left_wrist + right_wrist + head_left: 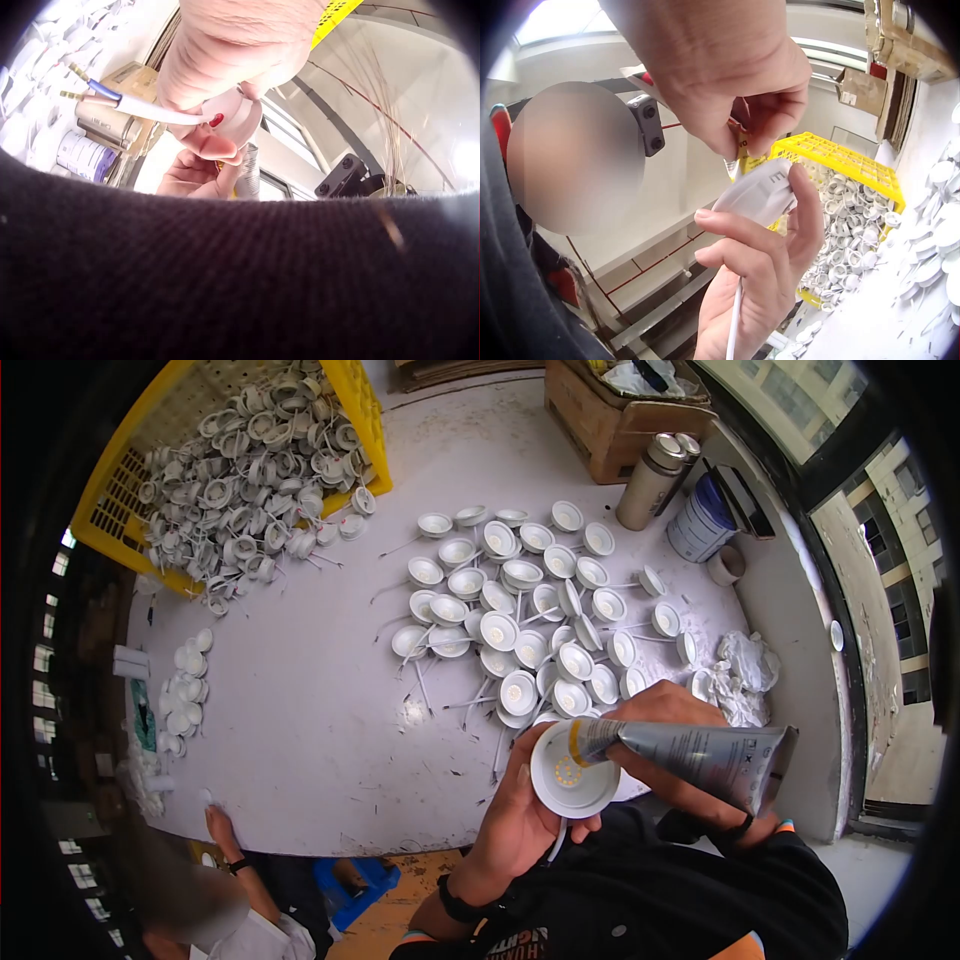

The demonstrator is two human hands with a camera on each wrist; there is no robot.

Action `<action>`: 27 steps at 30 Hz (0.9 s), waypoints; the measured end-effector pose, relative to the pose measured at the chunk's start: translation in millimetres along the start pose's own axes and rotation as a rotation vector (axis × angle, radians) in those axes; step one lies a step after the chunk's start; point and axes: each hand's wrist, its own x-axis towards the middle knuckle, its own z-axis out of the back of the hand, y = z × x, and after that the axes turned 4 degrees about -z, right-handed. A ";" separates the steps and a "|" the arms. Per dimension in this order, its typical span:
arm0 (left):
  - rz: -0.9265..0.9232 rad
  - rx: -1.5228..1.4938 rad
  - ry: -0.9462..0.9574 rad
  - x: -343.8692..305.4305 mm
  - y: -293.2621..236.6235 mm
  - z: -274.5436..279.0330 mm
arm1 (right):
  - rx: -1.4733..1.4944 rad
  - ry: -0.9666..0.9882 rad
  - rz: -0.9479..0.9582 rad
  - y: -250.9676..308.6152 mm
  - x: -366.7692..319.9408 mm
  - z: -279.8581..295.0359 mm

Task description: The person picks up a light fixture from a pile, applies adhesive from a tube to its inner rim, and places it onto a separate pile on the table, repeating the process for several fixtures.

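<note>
My left hand (503, 828) holds a round white LED downlight (597, 792), its open face up and a ring of yellow LEDs inside. From its underside hangs a white cable (157, 111) with blue and brown wire ends, best seen in the left wrist view. A silver glue tube (700, 756) with a yellow band is in my right hand (668, 708), whose fingers wrap it near the banded end. That end overlaps the lamp's rim in the head view. In the right wrist view, the left fingers (761, 259) curl round the lamp's edge, just below the right hand.
Many white lamps (498, 630) with cables stand on the table ahead. A yellow crate (375, 435) of white lamp parts lies tipped at the back left. Flask (650, 480), tub (700, 525) and wooden box (590, 425) stand back right. Another person's hand (220, 828) rests at the left edge.
</note>
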 end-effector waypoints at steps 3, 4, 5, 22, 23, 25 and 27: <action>0.000 -0.023 0.010 -0.3 2.2 2.6 | 0.034 0.000 0.075 -10.3 -2.9 -3.2; -0.005 -0.047 0.014 -0.5 3.2 3.6 | 0.034 0.000 0.073 -9.0 -2.6 -2.8; -0.004 -0.048 0.013 -0.8 3.5 4.2 | -0.043 -0.009 0.096 -6.5 -1.9 -2.3; -0.158 0.061 -0.076 -2.8 -4.2 12.1 | -0.193 0.069 0.097 5.8 -11.6 14.1; -0.158 0.061 -0.076 -2.6 -3.7 12.0 | -0.150 0.102 0.072 3.8 -13.6 11.6; -0.141 0.015 -0.112 -1.5 -1.6 10.8 | -0.105 0.136 0.050 5.0 -12.8 9.3; -0.138 0.013 -0.149 0.9 1.3 6.3 | -0.111 0.086 0.148 11.9 -5.0 7.0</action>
